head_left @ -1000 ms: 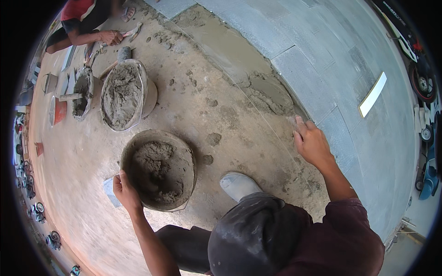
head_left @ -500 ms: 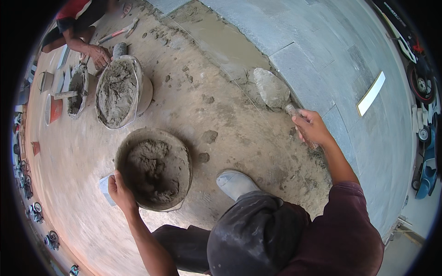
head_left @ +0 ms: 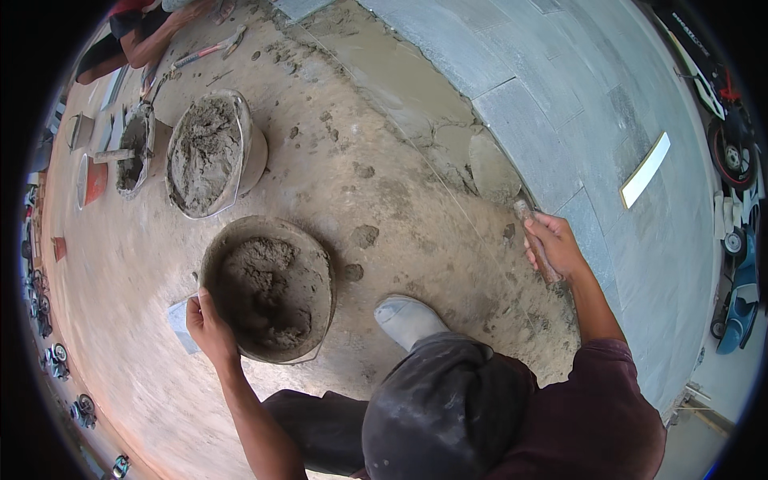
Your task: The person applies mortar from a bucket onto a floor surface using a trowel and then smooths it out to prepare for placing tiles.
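My left hand is closed on the rim of a bucket that holds wet grey mortar. In my right hand is the handle of a trowel. The trowel's blade lies nearly flat on the near end of a smoothed mortar bed, against the edge of the laid grey tiles. A thin string runs along the bed's left side.
A second bucket full of mortar stands far left, beside a smaller mortar-smeared container. Behind them lies a hammer, near a co-worker's arm. A white strip rests on the tiles. Motorcycles stand at the right edge.
My right hand has drawn the trowel slightly right and nearer, its blade now lower on the mortar. My left hand keeps the bucket rim. The co-worker's hand has left the second bucket.
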{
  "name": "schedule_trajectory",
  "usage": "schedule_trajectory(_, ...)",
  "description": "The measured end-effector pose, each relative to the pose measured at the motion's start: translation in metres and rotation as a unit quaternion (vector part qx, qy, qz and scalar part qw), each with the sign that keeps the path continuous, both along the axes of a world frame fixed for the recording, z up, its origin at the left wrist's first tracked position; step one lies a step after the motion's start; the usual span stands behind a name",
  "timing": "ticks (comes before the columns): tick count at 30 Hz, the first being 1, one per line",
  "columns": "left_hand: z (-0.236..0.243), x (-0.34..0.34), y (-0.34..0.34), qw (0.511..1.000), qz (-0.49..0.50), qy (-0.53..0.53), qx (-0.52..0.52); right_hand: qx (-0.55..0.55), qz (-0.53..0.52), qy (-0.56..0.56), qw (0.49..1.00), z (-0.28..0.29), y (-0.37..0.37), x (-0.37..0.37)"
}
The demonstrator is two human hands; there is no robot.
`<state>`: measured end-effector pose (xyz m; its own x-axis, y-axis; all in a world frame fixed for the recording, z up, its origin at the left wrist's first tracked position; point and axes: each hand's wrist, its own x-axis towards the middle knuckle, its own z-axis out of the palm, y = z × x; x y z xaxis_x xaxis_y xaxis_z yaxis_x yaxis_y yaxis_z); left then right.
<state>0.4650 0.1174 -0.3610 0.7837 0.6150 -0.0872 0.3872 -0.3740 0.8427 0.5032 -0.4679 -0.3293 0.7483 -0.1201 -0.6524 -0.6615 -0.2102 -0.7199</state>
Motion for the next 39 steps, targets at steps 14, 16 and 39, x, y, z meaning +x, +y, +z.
schedule_trajectory(14, -0.003, -0.008, 0.010, 1.000, 0.011, -0.003, -0.016, -0.013, -0.015, -0.003, 1.000, -0.021, 0.006, 0.001)
schedule_trajectory(16, -0.004, -0.008, 0.017, 1.000, 0.010, -0.001, -0.025, -0.009, -0.040, 0.000, 0.999, -0.013, -0.002, -0.025)
schedule_trajectory(39, 0.004, 0.001, 0.002, 1.000, 0.020, -0.018, -0.012, 0.011, -0.017, -0.002, 1.000, -0.005, 0.017, -0.059)
